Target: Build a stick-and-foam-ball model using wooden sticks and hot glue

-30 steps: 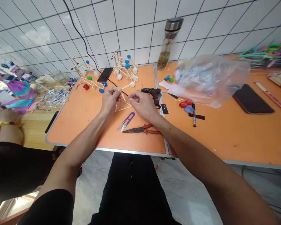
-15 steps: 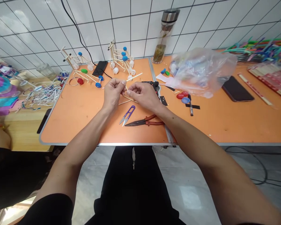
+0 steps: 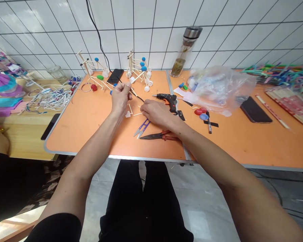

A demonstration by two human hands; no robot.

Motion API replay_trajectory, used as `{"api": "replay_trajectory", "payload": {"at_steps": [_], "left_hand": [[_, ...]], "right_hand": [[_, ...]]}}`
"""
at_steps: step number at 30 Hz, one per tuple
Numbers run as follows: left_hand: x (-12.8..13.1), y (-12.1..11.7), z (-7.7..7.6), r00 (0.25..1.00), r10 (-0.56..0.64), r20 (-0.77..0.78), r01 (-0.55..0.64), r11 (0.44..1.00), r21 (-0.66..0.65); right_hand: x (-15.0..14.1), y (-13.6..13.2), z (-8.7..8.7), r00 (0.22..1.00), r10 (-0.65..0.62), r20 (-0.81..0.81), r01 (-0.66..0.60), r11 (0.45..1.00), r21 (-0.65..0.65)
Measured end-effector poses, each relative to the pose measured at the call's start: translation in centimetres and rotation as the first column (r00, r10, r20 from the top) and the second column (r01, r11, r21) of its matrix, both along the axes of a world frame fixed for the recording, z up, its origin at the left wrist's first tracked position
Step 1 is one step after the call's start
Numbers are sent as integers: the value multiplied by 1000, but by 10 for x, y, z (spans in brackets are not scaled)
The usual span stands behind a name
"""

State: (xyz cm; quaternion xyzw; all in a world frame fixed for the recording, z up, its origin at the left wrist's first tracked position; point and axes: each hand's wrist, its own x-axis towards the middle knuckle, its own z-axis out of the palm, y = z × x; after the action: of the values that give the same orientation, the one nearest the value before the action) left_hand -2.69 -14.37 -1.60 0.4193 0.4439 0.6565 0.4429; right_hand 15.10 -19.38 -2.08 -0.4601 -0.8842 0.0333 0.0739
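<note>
You are working at the orange surface [image 3: 73,134], with a clear plastic bag [image 3: 221,89] bulging at 1 o'clock and a stick-and-ball model [image 3: 137,72] standing at 12 o'clock. Your left hand [image 3: 120,99] is pinching a thin wooden stick [image 3: 133,89] in a narrow grip above the surface. Your right hand [image 3: 154,112] is lying low at 12 o'clock, fingers curled; you cannot tell whether it is holding anything. A black hot glue gun [image 3: 166,99] is sitting just beyond it, and purple thread snips [image 3: 142,128] are lying just beside it.
</note>
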Motion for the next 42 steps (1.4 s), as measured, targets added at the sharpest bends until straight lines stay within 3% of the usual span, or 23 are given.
{"api": "replay_trajectory", "payload": {"at_steps": [12,16,20,23,25,29,33,36,42], "left_hand": [[5,-9,2,997,-81,9,81,996,-33],[6,-11,3,994,-107,0,107,994,-8],[6,-14,5,992,-121,-18,121,993,4],[7,-15,4,992,-117,-43,117,993,1],[7,-15,4,991,-126,-45,126,992,0],[11,-18,2,987,-160,-21,160,987,3],[17,-22,0,977,-211,13,211,977,21],[22,-25,-3,969,-240,49,238,970,45],[27,-30,-7,961,-259,100,257,966,29]], "right_hand": [[-5,8,-19,987,97,127,-106,992,66],[0,5,-19,999,33,29,-33,999,16],[9,1,-18,975,23,-222,-29,999,-25],[12,-1,-18,890,51,-453,-41,999,33],[11,-2,-17,803,-1,-595,21,999,27],[7,0,-18,545,-182,-818,110,983,-146],[3,4,-22,354,-267,-897,14,960,-280],[2,5,-23,308,-281,-909,-36,951,-306],[2,5,-23,350,-267,-898,2,959,-284]]}}
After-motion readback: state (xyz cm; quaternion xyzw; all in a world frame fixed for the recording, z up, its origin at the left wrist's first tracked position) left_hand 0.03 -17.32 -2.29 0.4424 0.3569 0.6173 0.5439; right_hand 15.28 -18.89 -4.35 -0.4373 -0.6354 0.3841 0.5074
